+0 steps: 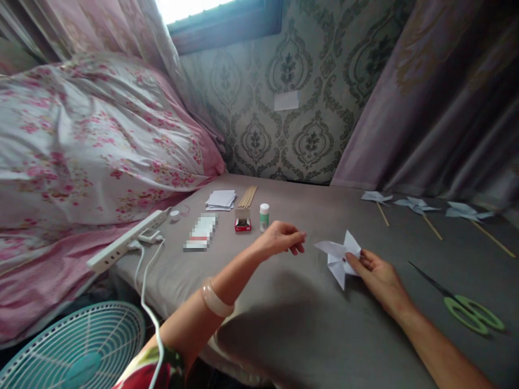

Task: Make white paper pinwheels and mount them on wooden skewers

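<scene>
In my right hand (379,275) is a white paper pinwheel (338,260), its thumb pressed near the small dark spot at the centre. The pinwheel has folded, pointed blades, and no stick shows on it. My left hand (284,237) hovers over the bed to the left of the pinwheel, apart from it. Its fingers are curled in together; anything between them is hidden or too small to see. Nearest to that hand stands a white and green glue bottle (264,217). Beside the bottle is a small red open box (243,222) with dark little pieces inside.
Thin wooden sticks (247,196) and a stack of white paper (221,199) lie further back. Finished pinwheels on sticks (417,205) rest at the right, above green-handled scissors (466,310). A power strip (125,240) with a cable and a fan (77,351) are at the left.
</scene>
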{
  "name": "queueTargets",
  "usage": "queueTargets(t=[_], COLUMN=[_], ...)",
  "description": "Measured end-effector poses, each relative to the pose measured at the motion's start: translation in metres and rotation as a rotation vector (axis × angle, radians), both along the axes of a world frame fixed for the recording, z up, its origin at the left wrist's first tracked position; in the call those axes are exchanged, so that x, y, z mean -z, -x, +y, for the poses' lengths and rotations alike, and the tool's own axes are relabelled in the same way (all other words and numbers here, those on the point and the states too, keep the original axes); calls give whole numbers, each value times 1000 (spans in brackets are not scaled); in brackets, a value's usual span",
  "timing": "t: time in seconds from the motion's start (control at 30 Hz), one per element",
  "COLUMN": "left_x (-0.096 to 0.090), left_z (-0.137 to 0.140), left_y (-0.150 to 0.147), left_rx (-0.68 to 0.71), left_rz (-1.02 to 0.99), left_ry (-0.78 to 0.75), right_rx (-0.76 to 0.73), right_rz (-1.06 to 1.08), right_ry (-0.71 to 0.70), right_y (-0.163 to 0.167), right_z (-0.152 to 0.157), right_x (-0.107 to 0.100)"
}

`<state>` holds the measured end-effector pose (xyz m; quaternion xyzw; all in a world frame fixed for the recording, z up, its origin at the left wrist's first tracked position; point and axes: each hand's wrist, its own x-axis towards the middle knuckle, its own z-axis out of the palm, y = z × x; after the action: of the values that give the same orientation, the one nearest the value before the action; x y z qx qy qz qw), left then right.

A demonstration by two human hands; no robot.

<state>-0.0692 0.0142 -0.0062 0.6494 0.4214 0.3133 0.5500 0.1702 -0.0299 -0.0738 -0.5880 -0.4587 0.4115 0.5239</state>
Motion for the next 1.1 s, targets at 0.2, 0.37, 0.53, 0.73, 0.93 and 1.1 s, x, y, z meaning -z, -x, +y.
queueTargets(t=[0.2,0.37,0.53,0.73,0.93,1.1], left_x=[-32,-30,-25,-19,-9,-7], left_z=[39,84,121,166,204,216], left_y=[90,154,177,163,150,141], left_rx=[-374,-627,-565,-289,-217,-213], left_rz=[-21,217,454,630,775,876], left_ry=[-149,-242,-258,-188,-228,-276], right_rx=[-41,197,308,343,336,323], right_rz=[-400,-498,-250,-256,-329,-351], right_ry=[-97,-160,-114,-108,-102,-59], right_y=[-4,-14,-25,-27,-23,-20], right_z=[3,8,14,17,17,17], right_x=[11,17,31,38,34,28])
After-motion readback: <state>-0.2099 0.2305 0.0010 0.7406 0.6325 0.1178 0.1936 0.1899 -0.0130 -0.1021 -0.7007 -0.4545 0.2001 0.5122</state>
